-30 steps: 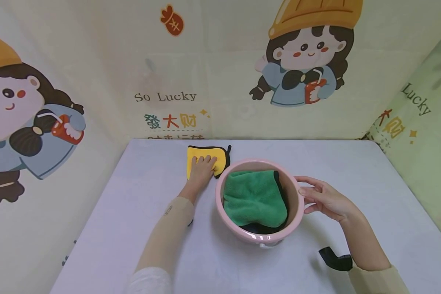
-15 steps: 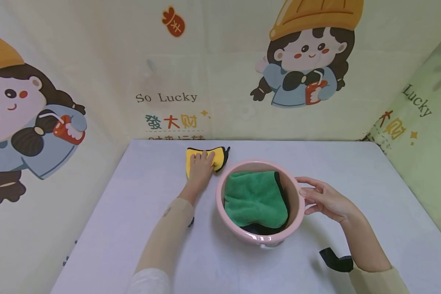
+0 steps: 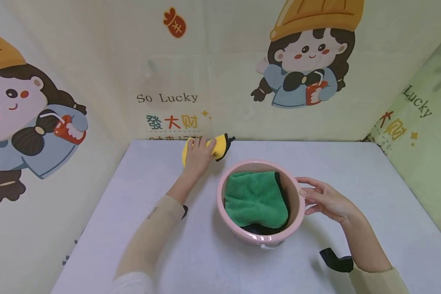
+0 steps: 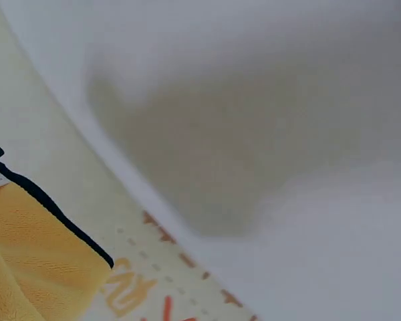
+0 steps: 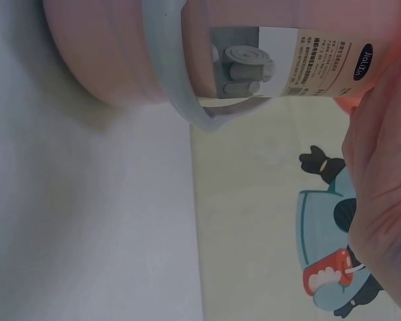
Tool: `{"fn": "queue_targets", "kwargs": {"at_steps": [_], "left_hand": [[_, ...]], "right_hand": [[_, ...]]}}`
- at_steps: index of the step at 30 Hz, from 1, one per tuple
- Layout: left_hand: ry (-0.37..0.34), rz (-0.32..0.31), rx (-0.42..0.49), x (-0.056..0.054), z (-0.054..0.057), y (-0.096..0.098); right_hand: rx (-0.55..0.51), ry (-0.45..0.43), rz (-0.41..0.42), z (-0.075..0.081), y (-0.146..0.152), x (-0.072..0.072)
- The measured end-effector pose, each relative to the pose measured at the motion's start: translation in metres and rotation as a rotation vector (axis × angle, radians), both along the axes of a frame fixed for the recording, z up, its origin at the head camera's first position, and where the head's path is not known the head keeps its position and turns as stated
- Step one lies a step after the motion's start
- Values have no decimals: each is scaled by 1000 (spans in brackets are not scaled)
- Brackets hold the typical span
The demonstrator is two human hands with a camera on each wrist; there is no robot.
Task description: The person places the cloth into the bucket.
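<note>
My left hand (image 3: 197,158) grips a yellow cloth (image 3: 221,147) with black edging, raised off the back part of the table. In the left wrist view the yellow cloth (image 4: 40,254) hangs at the lower left, and a dark blurred shadow falls on the tabletop. A pink bucket (image 3: 224,220) stands at the middle, holding a folded green cloth (image 3: 255,198). Its right rim is touched by my right hand (image 3: 325,200), whose fingers are spread along the outside. The right wrist view shows this hand (image 5: 387,180) against the bucket (image 5: 107,53), near a printed label.
The white table (image 3: 139,188) ends at a cartoon-printed curtain (image 3: 228,81) behind and at the sides. A pale bucket handle (image 5: 170,60) hangs down the bucket's side. A black strap (image 3: 336,260) sits at my right wrist.
My left hand has lifted the yellow cloth and moved back and slightly left; the cloth has bunched up in its fingers. The right hand and the bucket stay in place.
</note>
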State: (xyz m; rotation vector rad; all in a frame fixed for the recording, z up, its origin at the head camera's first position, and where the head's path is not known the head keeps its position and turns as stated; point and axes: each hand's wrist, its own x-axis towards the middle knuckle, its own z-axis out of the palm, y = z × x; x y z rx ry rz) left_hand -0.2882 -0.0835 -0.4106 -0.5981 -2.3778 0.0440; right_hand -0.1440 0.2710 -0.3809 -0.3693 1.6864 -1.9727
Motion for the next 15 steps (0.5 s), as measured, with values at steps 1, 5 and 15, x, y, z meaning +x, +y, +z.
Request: {"fn": "queue_targets", "kwargs": {"at_steps": [1,5,15], "left_hand": [[17,-13,4,2,5,0],[54,-56,3,10,23,3],[170,-185,-41,40,55,13]], "right_hand": [[-2,1,1,0,0,0],[-8,0,6,0,0,0],[1,3,0,0,1,0]]}}
